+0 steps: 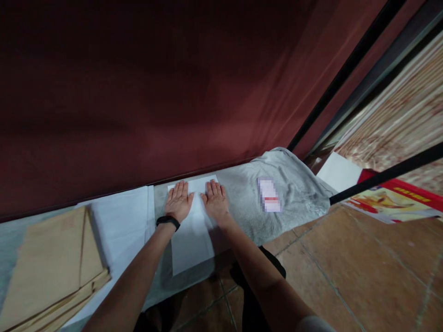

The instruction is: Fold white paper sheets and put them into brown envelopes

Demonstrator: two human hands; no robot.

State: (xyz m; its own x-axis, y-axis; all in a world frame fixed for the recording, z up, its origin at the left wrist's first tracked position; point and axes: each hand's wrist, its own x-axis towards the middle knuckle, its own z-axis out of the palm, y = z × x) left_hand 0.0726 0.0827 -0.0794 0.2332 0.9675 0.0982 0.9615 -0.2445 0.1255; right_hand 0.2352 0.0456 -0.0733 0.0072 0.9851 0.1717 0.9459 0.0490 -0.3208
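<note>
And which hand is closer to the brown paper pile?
Left. The left hand rests on the white sheet, with white papers between it and the brown paper pile; the right hand rests farther right on that sheet.

We hold both palms flat on a white sheet of paper [188,253], our left hand [179,202] and right hand [216,200] apart near its far edge. The sheet lies on a gray-cloth-covered tabletop [244,226]. To our left we see white paper [119,221] with brown paper envelopes [55,253] overlapping it; to our right, a pixelated item [269,195]. Beyond stands a dark red wall [166,120].
</note>
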